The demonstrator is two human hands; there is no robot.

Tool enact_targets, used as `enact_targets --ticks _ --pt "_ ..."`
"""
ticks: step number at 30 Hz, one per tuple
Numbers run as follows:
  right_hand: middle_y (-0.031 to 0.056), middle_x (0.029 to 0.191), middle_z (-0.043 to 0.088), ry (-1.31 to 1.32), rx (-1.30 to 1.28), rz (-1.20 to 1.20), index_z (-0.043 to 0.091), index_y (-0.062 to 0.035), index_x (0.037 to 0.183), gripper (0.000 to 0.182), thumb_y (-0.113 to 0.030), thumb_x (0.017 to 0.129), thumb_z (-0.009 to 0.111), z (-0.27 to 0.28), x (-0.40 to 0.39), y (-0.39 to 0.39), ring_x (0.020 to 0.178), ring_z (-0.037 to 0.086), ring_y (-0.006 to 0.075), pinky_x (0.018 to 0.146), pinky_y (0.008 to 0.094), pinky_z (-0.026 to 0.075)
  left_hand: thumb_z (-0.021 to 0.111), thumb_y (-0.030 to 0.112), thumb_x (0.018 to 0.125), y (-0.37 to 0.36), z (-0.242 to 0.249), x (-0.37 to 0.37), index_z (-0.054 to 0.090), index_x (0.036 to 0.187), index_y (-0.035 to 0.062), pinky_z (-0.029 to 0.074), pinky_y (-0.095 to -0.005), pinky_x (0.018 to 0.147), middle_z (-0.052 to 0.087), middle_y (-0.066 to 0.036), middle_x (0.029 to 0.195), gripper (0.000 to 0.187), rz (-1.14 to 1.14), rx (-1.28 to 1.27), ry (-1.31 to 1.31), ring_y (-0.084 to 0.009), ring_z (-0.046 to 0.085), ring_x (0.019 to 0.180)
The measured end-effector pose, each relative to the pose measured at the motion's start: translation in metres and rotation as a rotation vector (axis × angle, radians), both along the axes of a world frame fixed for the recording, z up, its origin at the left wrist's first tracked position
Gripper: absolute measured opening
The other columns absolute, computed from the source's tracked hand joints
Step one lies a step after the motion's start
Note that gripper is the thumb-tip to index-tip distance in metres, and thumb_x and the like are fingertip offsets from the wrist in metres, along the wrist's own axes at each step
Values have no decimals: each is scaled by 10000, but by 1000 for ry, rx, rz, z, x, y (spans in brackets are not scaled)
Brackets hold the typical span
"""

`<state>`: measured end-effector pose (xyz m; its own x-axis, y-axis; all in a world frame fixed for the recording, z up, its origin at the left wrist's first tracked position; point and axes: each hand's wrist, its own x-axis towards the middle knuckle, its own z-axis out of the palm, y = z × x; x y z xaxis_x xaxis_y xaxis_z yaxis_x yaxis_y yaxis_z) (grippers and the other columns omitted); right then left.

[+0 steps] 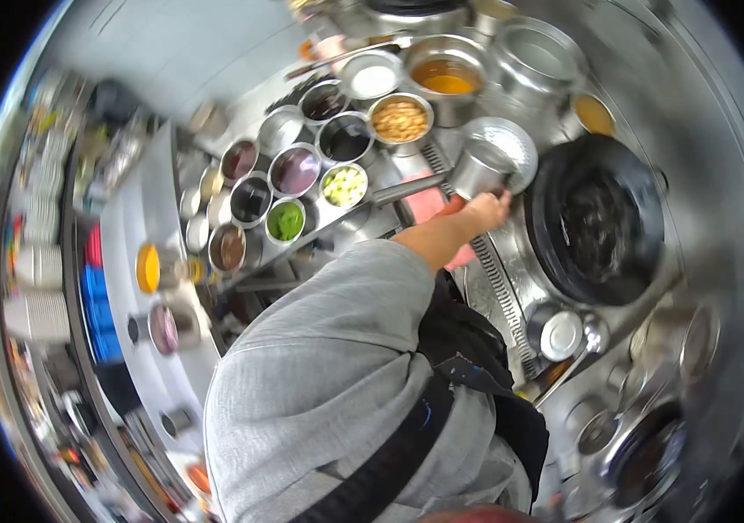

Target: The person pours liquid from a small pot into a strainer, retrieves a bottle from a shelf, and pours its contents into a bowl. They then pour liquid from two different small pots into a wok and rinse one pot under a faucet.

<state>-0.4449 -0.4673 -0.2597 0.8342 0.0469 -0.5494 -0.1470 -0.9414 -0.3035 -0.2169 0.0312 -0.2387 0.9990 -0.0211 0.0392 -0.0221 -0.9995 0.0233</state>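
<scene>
Evidently the left hand point(485, 212) is the one at work, stretched out from a grey sleeve point(328, 349); the right hand does not appear. With a clock laid over the view and the left hand at its centre, a long-handled steel saucepan point(479, 177) sits just off at 12 o'clock, overlapping a dimpled, shiny metal bowl point(524, 144) towards its 2 o'clock. Whether it rests on that bowl or hangs above it, I cannot tell. The fingers point(503, 202) lie close by its lower side; blur hides whether they pinch it or are merely near.

The saucepan's handle point(411, 187) runs out between 8 and 9 o'clock, away from the black wok point(594, 222) at 3, probably keeping it clear of the hot side. Steel tubs are clustered from 9 to 11 o'clock, presumably for easy reach: chopped pale-green pieces point(344, 186) nearest 9, golden-brown chunks point(400, 118) near 11.

As for looks, the saucepan is deep, straight-sided and dull grey, soft streaks of light on its wall. Its contents, if any, are too smeared to make out.
</scene>
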Motion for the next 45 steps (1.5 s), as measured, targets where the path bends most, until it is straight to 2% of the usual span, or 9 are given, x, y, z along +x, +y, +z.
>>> enact_targets --ticks 2,8,16,26,28,30,31,34,45 --pt "272 768 623 10 -46 50 640 23 752 339 -273 859 516 8 20 -9 787 627 419 681 510 460 479 176 856 6 1 -4 458 1223 -163 538 -416 579 673 -172 743 500 74 -106 -104 -287 674 625" --pt "269 765 624 26 -105 167 640 23 752 332 -267 857 517 21 59 -25 785 627 420 681 506 462 489 242 878 20 11 -13 525 1198 -59 533 -420 584 653 -161 681 441 213 -267 -214 -297 667 615" --pt "265 761 624 13 -93 137 641 23 753 324 -260 853 519 22 59 -32 782 626 422 682 502 464 507 186 847 25 14 -7 621 1035 -82 542 -401 585 553 -192 1140 347 36 -20 -284 -281 639 715" --pt "261 756 625 12 -47 29 643 22 754 313 -250 849 521 18 28 -32 778 625 424 683 496 467 535 156 804 22 20 10 662 930 -68 547 -385 587 560 -217 1118 287 -37 -3 -244 -295 640 699" --pt "260 755 625 12 -31 10 643 22 755 311 -248 848 521 17 18 -28 777 625 424 683 495 468 532 134 794 30 17 23 573 1042 -145 545 -414 640 564 -252 1059 375 -10 167 -318 -315 641 730" --pt "259 754 625 2 -7 -26 643 22 755 309 -247 847 521 18 7 -20 776 625 425 683 494 469 534 102 800 43 47 39 530 1075 -189 541 -425 701 573 -290 1026 400 120 19 -146 -328 652 790" --pt "258 753 625 -2 5 -48 643 22 755 308 -246 847 522 20 0 -14 776 625 425 683 493 469 536 97 805 57 37 54 548 1060 -175 547 -399 695 587 -285 1026 373 88 251 -183 -325 659 791" --pt "257 752 626 -50 74 -113 644 22 755 305 -243 845 522 37 -13 19 775 625 425 683 491 470 538 152 822 76 86 62 699 865 5 571 -360 696 652 -233 953 223 22 226 9 -263 691 825" --pt "249 823 649 57 -4 -222 705 -41 873 256 -243 821 557 -27 -35 41 824 641 413 740 491 492 526 160 833 43 52 23 671 897 -9 580 -389 591 418 -361 1289 232 -89 170 -63 -315 689 658"
